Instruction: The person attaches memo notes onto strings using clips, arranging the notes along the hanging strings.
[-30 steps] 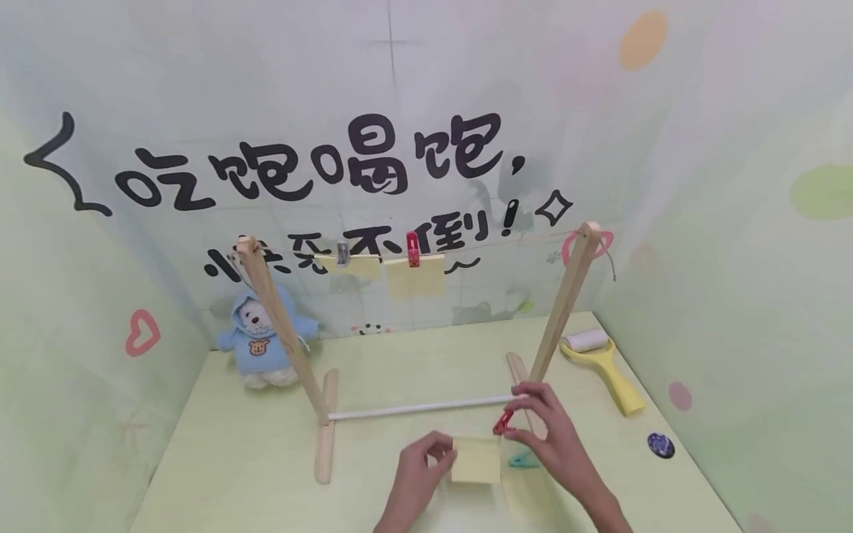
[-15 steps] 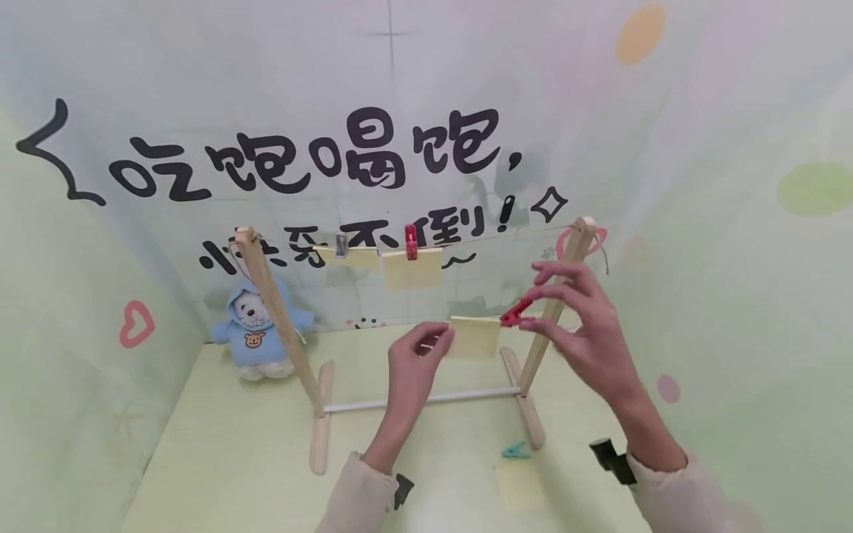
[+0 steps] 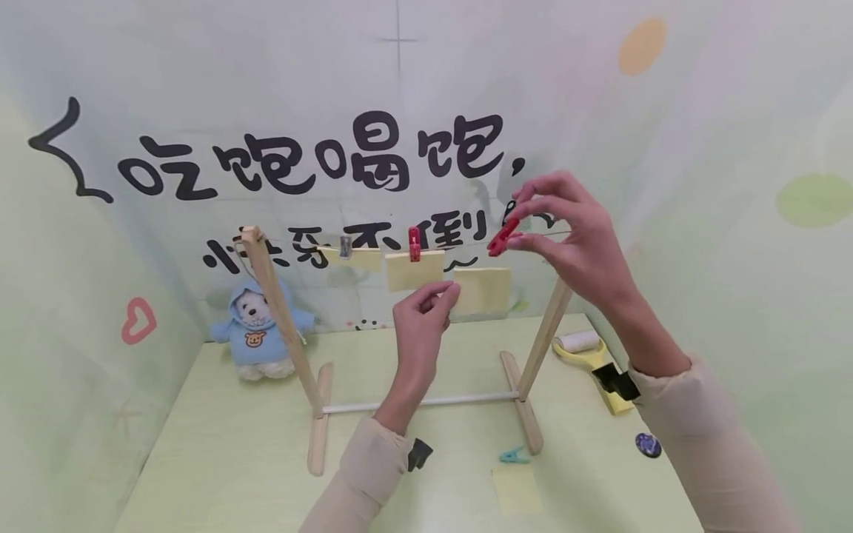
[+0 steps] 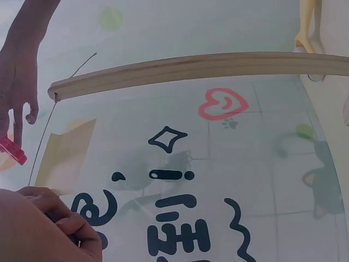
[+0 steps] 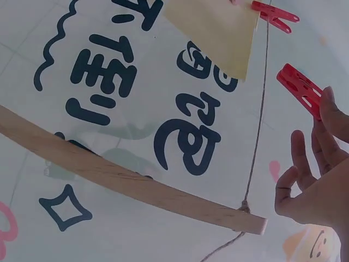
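My left hand [image 3: 425, 318] pinches a yellow sticky note [image 3: 483, 291] by its left edge, just below the string [image 4: 43, 136] and right of the hung notes. In my right hand [image 3: 576, 240] a red clothespin [image 3: 503, 237] is pinched between thumb and fingers, above the note and apart from it. The string [image 5: 256, 125] runs between two wooden posts. On it hang one note [image 3: 415, 272] under another red clothespin [image 3: 415, 244] and one note [image 3: 360, 258] under a grey clothespin [image 3: 345, 247].
The wooden posts [image 3: 283, 318] stand on feet joined by a white rod [image 3: 466, 400]. A teal clothespin [image 3: 514, 455] and a sticky note [image 3: 517, 488] lie in front. A plush toy [image 3: 260, 333] sits at left; a yellow-handled roller [image 3: 589, 355] and a dark blue round object [image 3: 648, 445] lie at right.
Both hands have risen from the tabletop to string height. The left carries the sticky note up, and the right brings the red clothespin up beside it.
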The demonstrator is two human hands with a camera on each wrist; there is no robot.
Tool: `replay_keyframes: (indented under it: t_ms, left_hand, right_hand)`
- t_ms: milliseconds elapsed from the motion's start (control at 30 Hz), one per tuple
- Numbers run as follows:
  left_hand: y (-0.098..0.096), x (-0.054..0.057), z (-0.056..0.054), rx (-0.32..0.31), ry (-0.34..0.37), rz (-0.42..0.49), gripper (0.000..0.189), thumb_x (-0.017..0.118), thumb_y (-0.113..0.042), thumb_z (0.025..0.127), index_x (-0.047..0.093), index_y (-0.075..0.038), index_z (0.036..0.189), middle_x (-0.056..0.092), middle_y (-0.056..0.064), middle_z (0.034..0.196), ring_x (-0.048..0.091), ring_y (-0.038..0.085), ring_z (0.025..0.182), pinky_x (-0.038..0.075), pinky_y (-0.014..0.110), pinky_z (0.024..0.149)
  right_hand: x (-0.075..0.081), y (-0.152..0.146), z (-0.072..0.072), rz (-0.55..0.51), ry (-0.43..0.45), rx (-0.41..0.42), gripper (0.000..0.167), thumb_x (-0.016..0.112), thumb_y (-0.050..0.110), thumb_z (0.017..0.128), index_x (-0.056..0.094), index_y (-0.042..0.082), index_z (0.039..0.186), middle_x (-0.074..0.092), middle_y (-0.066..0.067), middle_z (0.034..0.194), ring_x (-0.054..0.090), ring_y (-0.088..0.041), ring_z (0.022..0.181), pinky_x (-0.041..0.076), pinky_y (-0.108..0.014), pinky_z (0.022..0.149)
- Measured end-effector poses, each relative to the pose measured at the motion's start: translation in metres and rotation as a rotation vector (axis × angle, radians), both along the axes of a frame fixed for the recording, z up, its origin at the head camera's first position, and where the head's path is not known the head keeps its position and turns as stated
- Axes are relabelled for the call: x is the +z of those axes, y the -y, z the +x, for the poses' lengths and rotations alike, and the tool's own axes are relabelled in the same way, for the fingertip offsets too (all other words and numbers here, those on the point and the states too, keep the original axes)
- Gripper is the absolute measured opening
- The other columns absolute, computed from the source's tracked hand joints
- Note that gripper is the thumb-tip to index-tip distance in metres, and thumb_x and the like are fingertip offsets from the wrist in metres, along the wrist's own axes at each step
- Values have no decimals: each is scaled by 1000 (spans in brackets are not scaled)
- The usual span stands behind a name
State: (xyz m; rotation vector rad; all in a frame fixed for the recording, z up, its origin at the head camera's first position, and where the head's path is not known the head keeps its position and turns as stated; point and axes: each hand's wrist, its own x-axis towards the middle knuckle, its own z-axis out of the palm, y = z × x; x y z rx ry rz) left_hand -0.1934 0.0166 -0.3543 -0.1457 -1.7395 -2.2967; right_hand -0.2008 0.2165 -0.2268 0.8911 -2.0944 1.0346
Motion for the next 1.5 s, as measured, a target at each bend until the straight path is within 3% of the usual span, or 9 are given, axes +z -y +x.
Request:
replay_keyframes:
  t_ms: [133,233,767,1100,1500]
  left_hand:
    - [-3,8,-5,-47,-22,100,17,79,-8,101,80,8,108,50,-7,59,41,6,52,31,17,50]
    - [-4,11,-7,-56,-35,123,17,78,-8,102,79,8,109,52,-6,57,41,6,49,31,17,47]
    - [-3,17,-10,-31,-54,102,19,77,-11,104,78,7,111,53,-5,54,42,6,46,32,16,44]
    - [-3,18,-10,-20,-67,106,19,76,-10,104,78,7,112,53,-6,55,42,5,47,32,16,45]
    - [-3,19,-8,-21,-58,111,20,76,-11,104,78,6,115,55,-6,56,43,5,48,31,16,45]
  right_hand:
    - [7,4,-10,5,32,1,27,90,-14,80,79,-10,104,66,-20,121,57,-8,124,45,-24,108]
    - [8,6,-15,13,49,11,27,90,-15,80,79,-10,103,65,-22,119,56,-9,125,43,-26,111]
    - [7,9,-28,46,85,44,28,92,-13,78,80,-9,103,66,-19,116,55,-9,120,42,-24,110]
    - [3,12,-29,73,139,28,24,91,-8,82,81,-5,103,65,-18,121,54,-17,122,42,-21,107]
    - [3,16,-29,75,132,25,19,90,-8,84,81,-5,100,67,-18,119,56,-24,122,41,-20,108]
